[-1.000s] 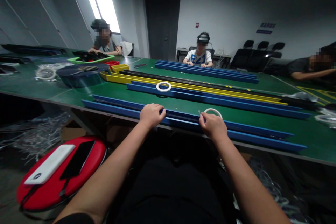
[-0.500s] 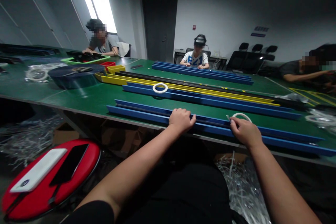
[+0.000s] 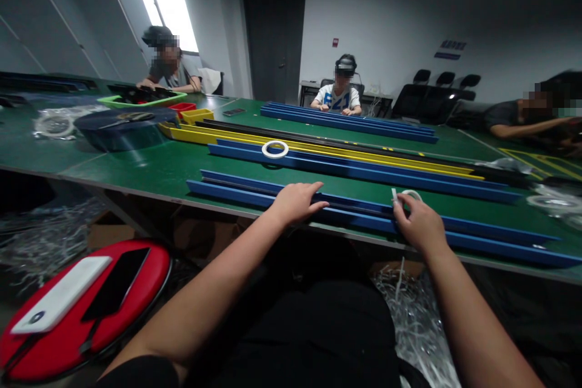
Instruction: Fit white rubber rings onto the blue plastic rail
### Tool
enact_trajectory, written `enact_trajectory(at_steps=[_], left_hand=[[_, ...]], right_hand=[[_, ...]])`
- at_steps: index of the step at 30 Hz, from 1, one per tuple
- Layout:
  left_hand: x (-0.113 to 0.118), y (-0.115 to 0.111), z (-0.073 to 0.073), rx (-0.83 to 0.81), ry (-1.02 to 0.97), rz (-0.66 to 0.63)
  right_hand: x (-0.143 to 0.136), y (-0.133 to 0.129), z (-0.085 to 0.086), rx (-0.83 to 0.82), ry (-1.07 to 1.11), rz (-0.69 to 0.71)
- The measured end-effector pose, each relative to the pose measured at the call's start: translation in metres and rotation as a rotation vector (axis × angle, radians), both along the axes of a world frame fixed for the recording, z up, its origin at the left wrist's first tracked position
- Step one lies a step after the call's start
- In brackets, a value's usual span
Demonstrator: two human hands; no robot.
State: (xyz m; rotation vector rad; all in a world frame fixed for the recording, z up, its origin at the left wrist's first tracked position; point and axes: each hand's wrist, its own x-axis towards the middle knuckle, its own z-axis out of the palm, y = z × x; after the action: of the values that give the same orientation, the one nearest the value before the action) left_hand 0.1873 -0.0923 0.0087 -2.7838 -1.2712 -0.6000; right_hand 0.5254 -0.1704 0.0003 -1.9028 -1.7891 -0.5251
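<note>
Along the table's front edge lies a long blue channel with a dark strip inside it. My left hand is over its left half, thumb and fingers apart, with nothing in it. Further right, my right hand pinches a roll of white tape above the channel; a short loose end sticks up at the fingertips, and the fingers hide part of the roll. Another white tape roll rests on the second blue channel behind.
Yellow and black rails and more blue channels lie farther back. A large dark roll and a green tray are at left. A red stool holds two devices. Three people sit around the table.
My left hand has shifted left along the channel and its fingers have spread. My right hand has turned a little, with the tape's loose end now more upright.
</note>
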Motion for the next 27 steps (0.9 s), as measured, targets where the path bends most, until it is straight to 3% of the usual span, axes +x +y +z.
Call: enact_trajectory(at_steps=[3,8,13,17,23,27], left_hand=[[-0.042,0.013,0.003,-0.032,0.034,0.079],[-0.108,0.024,0.001,-0.026,0.034,0.172],[-0.137,0.025,-0.005,0.011,0.049,0.211],[-0.134,0.022,-0.012,0.048,0.036,0.252],[-0.133,0.024,-0.017,0.074,0.006,0.277],[-0.128,0.023,-0.016,0.072,0.002,0.257]], right_hand=[[-0.047,0.005,0.004,0.046,0.124,0.022],[-0.138,0.016,0.013,-0.030,0.157,0.233],[-0.200,0.031,0.013,-0.063,0.024,0.394],[-0.215,0.045,0.003,-0.081,-0.028,0.375],[-0.216,0.056,-0.006,-0.079,-0.024,0.252],[-0.208,0.057,-0.006,-0.065,-0.037,0.245]])
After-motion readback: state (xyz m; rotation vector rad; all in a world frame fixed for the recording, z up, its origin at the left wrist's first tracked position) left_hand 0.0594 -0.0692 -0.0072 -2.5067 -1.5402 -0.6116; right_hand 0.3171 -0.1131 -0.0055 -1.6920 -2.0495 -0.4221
